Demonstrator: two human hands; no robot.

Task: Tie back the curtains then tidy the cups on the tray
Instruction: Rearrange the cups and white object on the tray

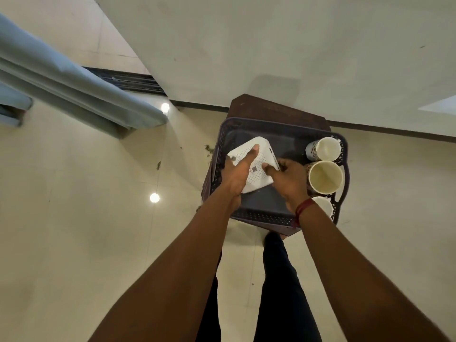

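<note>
A dark perforated tray (278,125) sits on a small brown stool (271,107). Along its right side stand three patterned cups: a far cup (327,148), a middle cup (325,176) and a near cup (324,206) partly hidden behind my right wrist. A white perforated box (262,150) lies tilted in the tray's left half. My left hand (237,171) lies over the box with fingers stretched out across its top. My right hand (288,181) grips the box's right edge with curled fingers. The grey-blue curtain (74,85) hangs at the upper left.
The stool stands against a pale wall (271,45) on a glossy cream tiled floor (74,218). A dark sliding-door track (128,81) runs behind the curtain. Bits of green litter (209,149) lie left of the stool. My legs in dark trousers (278,280) stand just before it.
</note>
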